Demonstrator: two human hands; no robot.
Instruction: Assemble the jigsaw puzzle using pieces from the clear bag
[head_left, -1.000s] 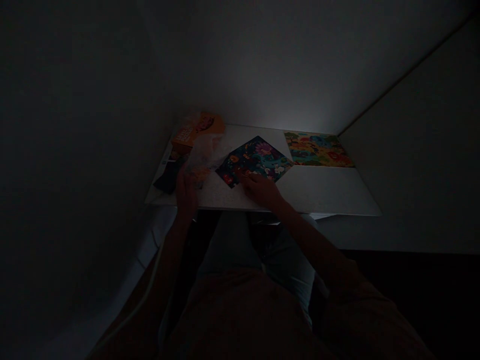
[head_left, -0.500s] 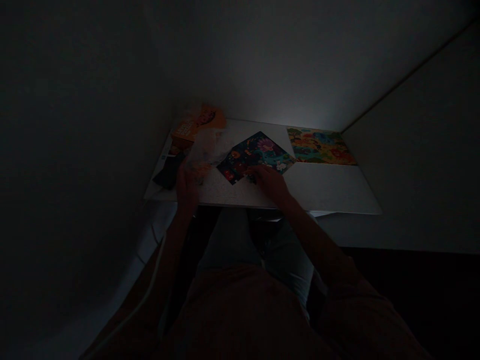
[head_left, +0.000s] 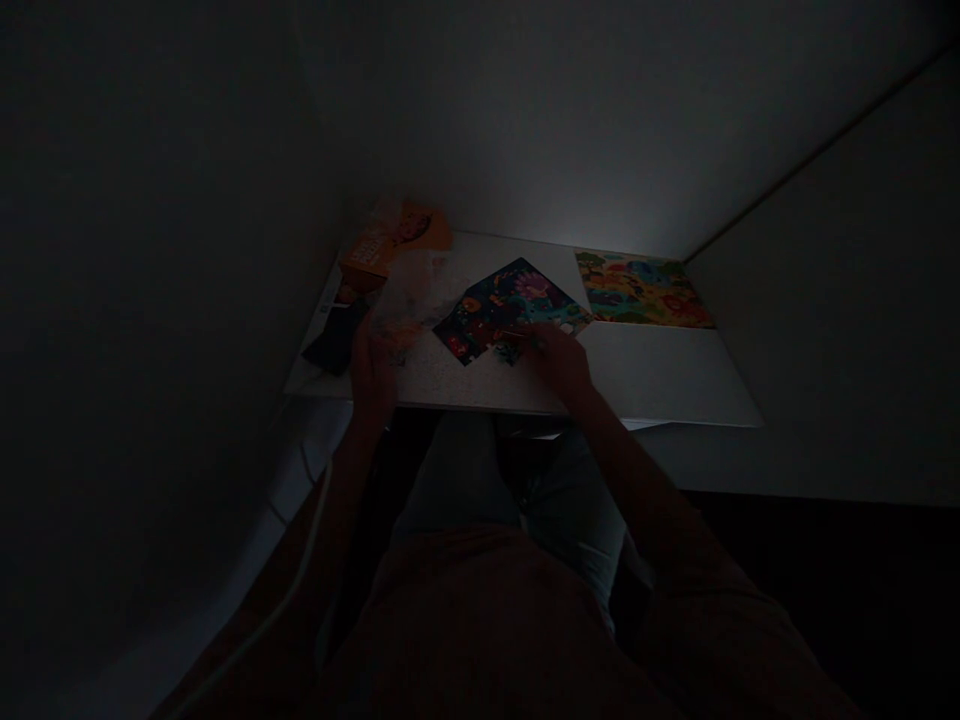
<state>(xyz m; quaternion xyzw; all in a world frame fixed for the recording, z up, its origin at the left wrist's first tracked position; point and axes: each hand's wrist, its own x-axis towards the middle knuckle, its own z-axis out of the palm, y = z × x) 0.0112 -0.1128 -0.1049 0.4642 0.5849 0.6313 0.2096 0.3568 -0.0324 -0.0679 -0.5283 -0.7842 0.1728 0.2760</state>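
- Far left of tabletop [head_left: 652, 378]: dark limp item [head_left: 330, 343], just beside left hand [head_left: 370, 372]; too dim to identify. Possible trouble: dragged off near edge by a careless wrist.
- Back left: orange box [head_left: 397, 243], behind clear plastic bag [head_left: 416, 285]. Possible trouble: toppled or shoved by a tug on the bag.
- Left hand: turned on its edge, fingers fairly straight, up against or just beside the bag. Gripping or only resting, cannot tell.
- Right of left hand: small orange pieces [head_left: 405, 335] at near end of bag; inside or under the film, cannot tell. Possible trouble: scattering, from a pull on loose film.
- Middle: dark picture puzzle [head_left: 517, 290], flat, set corner-on to near edge, near side notched. Possible trouble: seams splitting or whole thing skewing, from sideways finger pressure.
- Right hand [head_left: 559, 357]: over near right side of puzzle, fingers partly curled. Piece between fingertips or not, cannot tell. Possible trouble: misaligned or bent tab, from dim light plus own hand in the way.
- Back right: bright picture sheet [head_left: 645, 290], flat, near left corner about touching puzzle's right corner. Possible trouble: bumped askew by a shifted puzzle.
- Counts, left to right: dark item one, box one, bag one, left hand one, orange pieces uncountable here, puzzle one, right hand one, bright sheet one.
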